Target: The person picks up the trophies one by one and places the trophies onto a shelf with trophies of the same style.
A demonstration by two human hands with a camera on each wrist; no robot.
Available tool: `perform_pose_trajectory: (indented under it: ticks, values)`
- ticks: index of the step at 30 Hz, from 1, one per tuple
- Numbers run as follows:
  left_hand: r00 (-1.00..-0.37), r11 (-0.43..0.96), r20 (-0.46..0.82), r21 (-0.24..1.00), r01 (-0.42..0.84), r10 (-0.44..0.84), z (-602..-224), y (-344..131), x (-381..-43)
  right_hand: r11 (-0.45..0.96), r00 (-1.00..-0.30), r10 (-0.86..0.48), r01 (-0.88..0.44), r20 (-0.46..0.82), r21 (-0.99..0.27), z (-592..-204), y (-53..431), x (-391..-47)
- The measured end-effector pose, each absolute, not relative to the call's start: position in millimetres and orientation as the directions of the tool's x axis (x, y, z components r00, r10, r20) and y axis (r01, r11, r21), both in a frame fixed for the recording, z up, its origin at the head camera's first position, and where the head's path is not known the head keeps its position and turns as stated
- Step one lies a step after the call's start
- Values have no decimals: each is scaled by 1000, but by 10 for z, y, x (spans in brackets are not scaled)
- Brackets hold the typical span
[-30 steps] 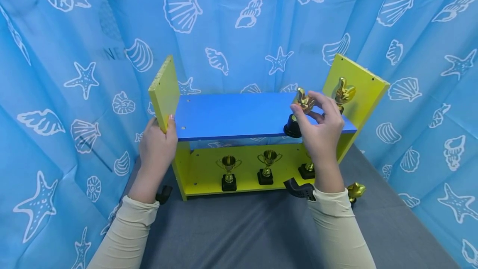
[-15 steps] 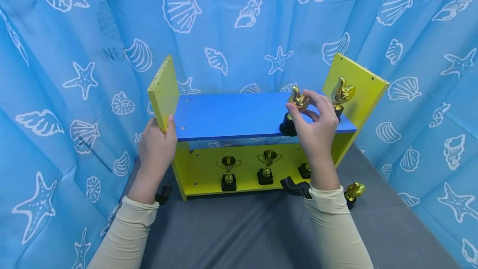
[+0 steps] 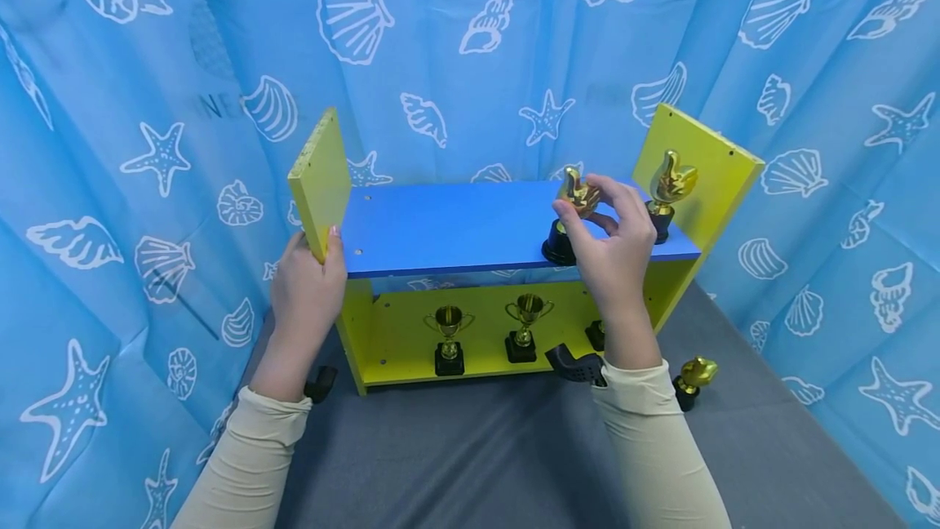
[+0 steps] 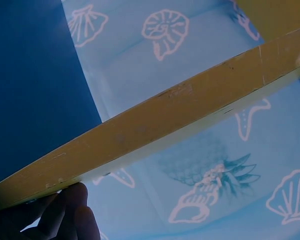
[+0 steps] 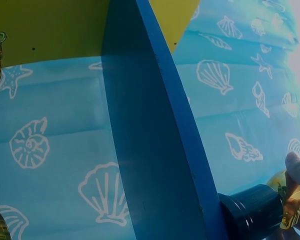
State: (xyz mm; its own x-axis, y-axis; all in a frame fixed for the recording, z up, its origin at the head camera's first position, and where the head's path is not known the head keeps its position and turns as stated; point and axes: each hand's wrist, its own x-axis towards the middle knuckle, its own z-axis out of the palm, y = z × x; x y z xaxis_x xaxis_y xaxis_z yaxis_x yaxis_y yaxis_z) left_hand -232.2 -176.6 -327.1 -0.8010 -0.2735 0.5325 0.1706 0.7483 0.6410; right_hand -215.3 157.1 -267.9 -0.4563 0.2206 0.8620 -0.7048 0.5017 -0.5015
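Pinching, in fingers nearly closed on its gold top, a trophy [image 3: 560,241] with the right hand [image 3: 615,247]. Shifted left just now, at the blue shelf's [image 3: 441,227] front edge, apparently spacing it from the neighbouring trophy [image 3: 670,188]. Shiny, black-based, roughly upright. Gripping the yellow side panel [image 3: 325,178] with the left hand [image 3: 308,284].

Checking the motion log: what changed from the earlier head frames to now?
The right hand, pinching a shiny gold trophy with a black base, moved left along the blue shelf board. Nothing newly grasped or released. The left hand stayed gripping the yellow side panel; other trophies stayed put.
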Motion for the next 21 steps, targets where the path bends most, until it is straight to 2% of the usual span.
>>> perform_pose_trajectory:
  ticks: [21]
  values:
    - [-803,751,535,636,178,-262,-3272,-1773,-2313,481,-502,242,-681,830,-552,-2675,1464,-2238]
